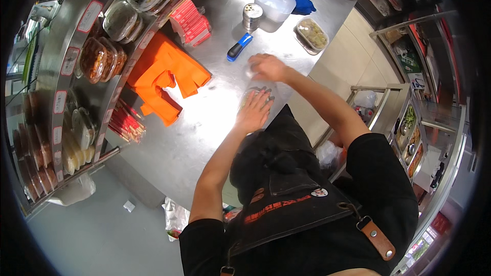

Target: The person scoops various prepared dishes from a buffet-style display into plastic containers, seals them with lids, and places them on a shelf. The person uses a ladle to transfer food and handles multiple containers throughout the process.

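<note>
My left hand (pixel 254 110) lies flat, fingers slightly apart, on a clear plastic package (pixel 245 97) at the steel table's near edge. Something greenish shows through the plastic, mostly hidden beneath the palm. Just beyond it, my right hand (pixel 266 67) is blurred, its fingers bent over a see-through plastic part that seems to belong to the same package. Whether those fingers grip it is not clear. A blue and black handled tool (pixel 239 47) rests a little past my right hand. To the left lie folded orange cloth-like bags (pixel 165 76).
On the steel table (pixel 168 161) stand a metal shaker (pixel 252 16), a translucent tub (pixel 274 4) beside a blue cloth (pixel 305 4), and a lidded food container (pixel 312 34). Red boxes (pixel 190 23) and wrapped chopsticks (pixel 127 120) lie near the shelf (pixel 73 59) of packed food at left.
</note>
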### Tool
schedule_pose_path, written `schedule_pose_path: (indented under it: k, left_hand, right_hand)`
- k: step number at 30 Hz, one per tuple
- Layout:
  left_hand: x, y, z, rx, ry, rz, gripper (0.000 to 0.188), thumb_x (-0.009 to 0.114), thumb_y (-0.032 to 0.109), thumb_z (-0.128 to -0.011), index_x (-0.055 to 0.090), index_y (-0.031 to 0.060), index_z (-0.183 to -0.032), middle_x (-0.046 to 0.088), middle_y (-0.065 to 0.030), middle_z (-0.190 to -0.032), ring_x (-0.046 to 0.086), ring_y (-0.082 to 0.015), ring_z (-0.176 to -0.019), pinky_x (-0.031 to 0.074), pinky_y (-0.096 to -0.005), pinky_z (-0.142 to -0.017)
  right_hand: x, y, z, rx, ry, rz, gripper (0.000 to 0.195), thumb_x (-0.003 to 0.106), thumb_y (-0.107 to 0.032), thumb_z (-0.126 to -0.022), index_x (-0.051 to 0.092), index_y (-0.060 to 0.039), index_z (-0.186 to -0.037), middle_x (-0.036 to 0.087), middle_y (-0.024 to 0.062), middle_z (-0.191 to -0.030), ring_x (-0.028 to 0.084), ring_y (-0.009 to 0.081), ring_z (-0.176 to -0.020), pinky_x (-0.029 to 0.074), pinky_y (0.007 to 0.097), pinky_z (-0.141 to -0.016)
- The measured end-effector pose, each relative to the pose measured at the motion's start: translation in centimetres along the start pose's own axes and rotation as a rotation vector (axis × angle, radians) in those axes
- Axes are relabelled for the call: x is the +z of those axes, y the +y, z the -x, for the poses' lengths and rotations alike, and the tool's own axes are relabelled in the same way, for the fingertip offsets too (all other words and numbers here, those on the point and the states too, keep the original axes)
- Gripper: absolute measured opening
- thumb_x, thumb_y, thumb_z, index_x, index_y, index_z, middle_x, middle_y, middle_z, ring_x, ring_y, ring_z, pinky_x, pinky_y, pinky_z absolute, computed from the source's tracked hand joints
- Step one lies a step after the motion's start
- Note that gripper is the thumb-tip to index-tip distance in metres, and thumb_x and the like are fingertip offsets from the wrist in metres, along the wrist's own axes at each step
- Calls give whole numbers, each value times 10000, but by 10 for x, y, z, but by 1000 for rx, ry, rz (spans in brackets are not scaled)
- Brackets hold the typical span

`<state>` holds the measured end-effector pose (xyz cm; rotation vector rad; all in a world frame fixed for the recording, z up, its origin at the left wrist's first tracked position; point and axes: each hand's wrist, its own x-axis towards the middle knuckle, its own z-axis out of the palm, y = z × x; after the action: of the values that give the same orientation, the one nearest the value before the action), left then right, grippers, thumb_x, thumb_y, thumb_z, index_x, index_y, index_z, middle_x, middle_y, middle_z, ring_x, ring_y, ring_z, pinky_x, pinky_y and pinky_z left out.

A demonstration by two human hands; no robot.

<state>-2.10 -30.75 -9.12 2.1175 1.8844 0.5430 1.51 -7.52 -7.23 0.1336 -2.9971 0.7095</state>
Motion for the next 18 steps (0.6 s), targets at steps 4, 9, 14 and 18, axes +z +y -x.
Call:
schedule_pose_path:
  k: [4,9,14,18]
  left_hand:
    - [-2,2,-3,-89,56,-22,517,548,276,-908,510,90,-1389,372,-158,-1517,275,-339,-1444,176,-557,-1180]
    - [-3,1,-7,-217,140,-35,601,579,318,-879,462,64,-1411,299,-210,-1537,211,-438,-1441,128,-623,-1161]
    - [1,3,-19,-375,170,-134,627,580,337,-865,453,32,-1398,334,-200,-1513,211,-446,-1438,94,-682,-1132]
    - [7,2,-38,-538,225,-210,619,562,355,-873,464,32,-1393,368,-190,-1497,242,-441,-1429,120,-689,-1124]
  right_hand:
    - [-7,33,70,214,153,36,264,754,-289,-777,666,-61,-876,585,107,-1193,580,315,-1072,491,426,-878]
    - [-9,7,160,460,313,65,259,762,-266,-799,616,-60,-853,600,132,-1153,600,327,-1023,515,425,-827]
    - [16,-54,227,638,377,82,284,788,-246,-785,577,-58,-811,610,143,-1132,620,349,-964,529,428,-770]
    - [45,-108,240,646,446,-19,284,799,-234,-778,572,-64,-804,618,164,-1121,625,365,-972,538,425,-764]
